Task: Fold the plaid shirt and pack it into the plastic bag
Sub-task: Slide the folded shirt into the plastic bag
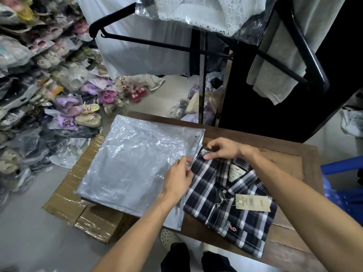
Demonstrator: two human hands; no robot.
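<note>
The plaid shirt (229,205), navy and white, lies folded on the wooden table (290,250), collar toward the far side, with a beige price tag (253,202) on its front. A clear plastic bag (129,163) lies flat to its left, its open edge against the shirt's left side. My left hand (177,179) pinches the bag's open edge beside the shirt. My right hand (222,148) pinches the bag's far corner where it overlaps the shirt's shoulder.
A taped cardboard box (78,197) sits under the bag's left part. Piles of bagged shoes (64,91) fill the left side. A black clothes rack (202,85) with hanging garments stands behind the table. A blue plastic stool (345,185) is at the right.
</note>
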